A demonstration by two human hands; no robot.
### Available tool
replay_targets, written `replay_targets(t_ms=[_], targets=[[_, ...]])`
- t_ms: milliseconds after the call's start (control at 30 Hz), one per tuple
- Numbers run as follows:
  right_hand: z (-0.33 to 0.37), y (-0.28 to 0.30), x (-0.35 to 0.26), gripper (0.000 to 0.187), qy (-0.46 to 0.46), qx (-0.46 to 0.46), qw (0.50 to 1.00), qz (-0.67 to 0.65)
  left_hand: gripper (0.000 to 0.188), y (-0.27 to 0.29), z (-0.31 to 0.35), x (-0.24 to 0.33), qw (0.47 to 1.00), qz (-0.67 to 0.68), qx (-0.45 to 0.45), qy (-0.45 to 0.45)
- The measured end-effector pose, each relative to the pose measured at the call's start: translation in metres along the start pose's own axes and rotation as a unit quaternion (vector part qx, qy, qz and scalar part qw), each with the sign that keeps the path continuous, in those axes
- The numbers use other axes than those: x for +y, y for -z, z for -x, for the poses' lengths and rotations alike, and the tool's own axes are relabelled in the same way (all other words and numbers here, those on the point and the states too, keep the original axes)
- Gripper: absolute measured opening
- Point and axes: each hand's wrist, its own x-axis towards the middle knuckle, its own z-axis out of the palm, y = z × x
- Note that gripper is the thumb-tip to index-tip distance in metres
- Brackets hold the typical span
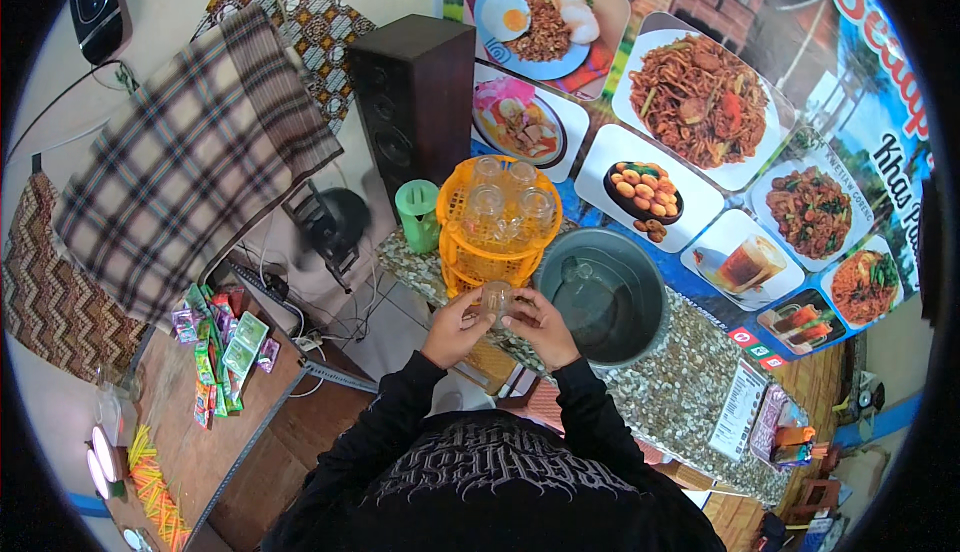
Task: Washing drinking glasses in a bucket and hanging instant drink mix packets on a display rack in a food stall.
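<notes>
Between my two hands is a clear drinking glass (495, 298). My left hand (457, 326) closes on its left side, while the fingers of my right hand (541, 326) grip it from the right. Just beyond the glass stands an orange plastic rack (452, 252) with several clear glasses (487, 200) upside down on top. A large grey basin (650, 297) is right of my right hand, with water and what looks like a glass inside. Left of the rack is a light green plastic jug (417, 214).
The basin and rack stand on a speckled stone counter (650, 377). A dark speaker (415, 92) rises behind the jug. On the left, a wooden table (255, 432) bears colourful sachets (225, 352) and yellow-orange straws (155, 487). A paper sheet (738, 407) lies at the counter's right end.
</notes>
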Motion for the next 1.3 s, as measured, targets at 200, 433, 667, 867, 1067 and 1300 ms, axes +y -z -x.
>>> replay_targets(t_ms=[200,433,667,867,1067,1300], targets=[[-0.012,-0.011,0.049,0.066,0.007,-0.025,0.994,0.103,0.058,0.022,0.013,-0.054,0.998,-0.061,0.008,-0.01],[-0.024,-0.018,0.1,0.067,0.088,0.075,0.947,0.299,0.06,0.014,0.018,-0.084,0.993,-0.112,0.041,0.021],[-0.038,-0.035,0.13,0.062,0.089,0.16,0.928,0.324,0.057,0.017,0.008,-0.115,0.96,-0.259,0.061,-0.085],[-0.053,-0.03,0.152,0.058,0.083,0.193,0.913,0.349,0.055,0.016,-0.01,-0.146,0.951,-0.285,0.063,-0.107],[-0.067,-0.029,0.155,0.053,0.066,0.182,0.911,0.363,0.05,0.015,-0.021,-0.169,0.955,-0.288,0.078,-0.006],[-0.091,-0.027,0.159,0.047,0.0,0.18,0.932,0.316,0.037,0.014,-0.037,-0.177,0.94,-0.303,0.148,-0.052]])
